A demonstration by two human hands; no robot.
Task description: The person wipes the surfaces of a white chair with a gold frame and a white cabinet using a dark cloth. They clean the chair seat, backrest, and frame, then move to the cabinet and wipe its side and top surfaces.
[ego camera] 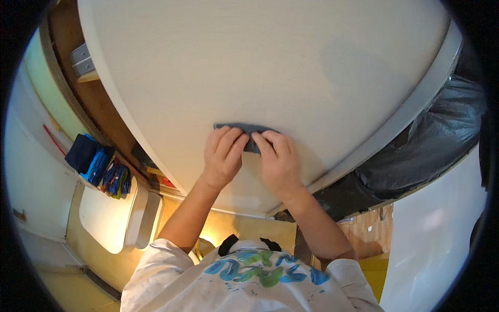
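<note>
A small dark grey folded cloth lies on a large cream-coloured panel in front of me. My left hand has its bent fingers on the left part of the cloth. From the other side, my right hand pinches the right part, with its fingertips close to those of the left. The fingers hide much of the cloth. Both thumbs are mostly out of sight under the hands.
A stack of folded clothes rests on a white stool-like seat at the left. Behind the panel's left edge, shelving holds a small grey drawer box. Black plastic sheeting and a white board are on the right.
</note>
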